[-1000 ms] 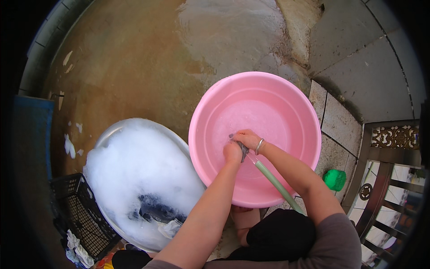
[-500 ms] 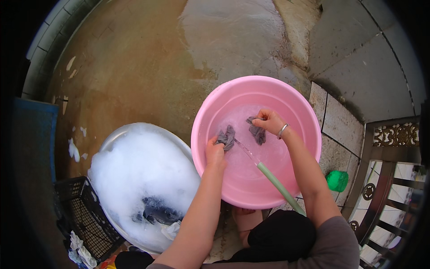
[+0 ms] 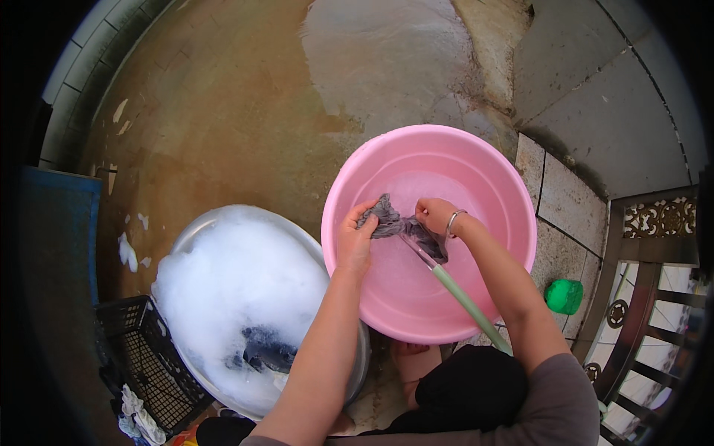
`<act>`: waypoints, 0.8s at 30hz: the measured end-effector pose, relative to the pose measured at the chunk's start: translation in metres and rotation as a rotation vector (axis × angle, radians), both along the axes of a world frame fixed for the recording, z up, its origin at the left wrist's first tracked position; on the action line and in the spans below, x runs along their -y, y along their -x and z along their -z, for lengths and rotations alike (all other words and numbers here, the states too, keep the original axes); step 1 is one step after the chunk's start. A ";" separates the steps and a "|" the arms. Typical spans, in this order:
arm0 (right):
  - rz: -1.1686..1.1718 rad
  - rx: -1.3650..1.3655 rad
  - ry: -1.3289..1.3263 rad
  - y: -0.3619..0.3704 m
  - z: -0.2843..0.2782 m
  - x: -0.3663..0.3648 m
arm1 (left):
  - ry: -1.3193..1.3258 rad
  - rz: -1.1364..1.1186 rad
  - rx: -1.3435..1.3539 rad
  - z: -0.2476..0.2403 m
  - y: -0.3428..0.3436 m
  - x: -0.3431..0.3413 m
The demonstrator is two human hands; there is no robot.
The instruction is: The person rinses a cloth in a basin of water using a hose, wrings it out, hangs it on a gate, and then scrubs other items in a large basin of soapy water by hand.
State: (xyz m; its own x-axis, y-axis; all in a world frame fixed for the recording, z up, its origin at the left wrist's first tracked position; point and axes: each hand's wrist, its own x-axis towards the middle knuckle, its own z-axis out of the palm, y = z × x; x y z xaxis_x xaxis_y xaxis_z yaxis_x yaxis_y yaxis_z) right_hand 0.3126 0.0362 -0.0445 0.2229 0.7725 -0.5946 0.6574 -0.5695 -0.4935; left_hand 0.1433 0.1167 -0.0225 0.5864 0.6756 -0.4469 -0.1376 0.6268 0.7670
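Note:
Over the large pink basin [image 3: 494,193], both my hands grip a wet, crumpled grey cloth [image 3: 384,225] that looks like a small garment. My left hand [image 3: 355,239] pinches its bunched left end between thumb and fingers. At the other end, my right hand [image 3: 436,215], with a silver bangle at the wrist, has its fingers closed on the cloth, and a darker fold hangs below them. A pale green hose [image 3: 470,307] crosses the basin's near rim, and water [image 3: 418,250] runs from it toward the cloth. Shallow cloudy water covers the basin's bottom.
Left of the pink basin stands a metal tub [image 3: 362,355] heaped with white foam [image 3: 230,286] and a dark garment [image 3: 269,351]. Beside it sits a black plastic crate [image 3: 155,375]. A green object [image 3: 564,296] lies at right, near a metal gate [image 3: 632,327]. The floor [image 3: 216,111] is wet.
My hands have come closer together. The grey cloth, earlier seen as two separate bunches, now spans between them across the water stream. My right hand has moved slightly down.

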 end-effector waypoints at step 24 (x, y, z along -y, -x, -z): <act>0.473 0.215 -0.299 -0.021 0.068 0.003 | 0.120 0.372 -0.648 0.012 0.001 0.002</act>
State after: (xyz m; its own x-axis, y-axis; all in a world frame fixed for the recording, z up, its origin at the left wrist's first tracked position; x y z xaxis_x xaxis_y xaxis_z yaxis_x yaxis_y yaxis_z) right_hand 0.3334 0.0337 -0.1124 0.6749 0.6867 -0.2699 0.4691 -0.6817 -0.5615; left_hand 0.1423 0.1148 -0.0341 0.3614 0.4092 -0.8378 0.5543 0.6282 0.5460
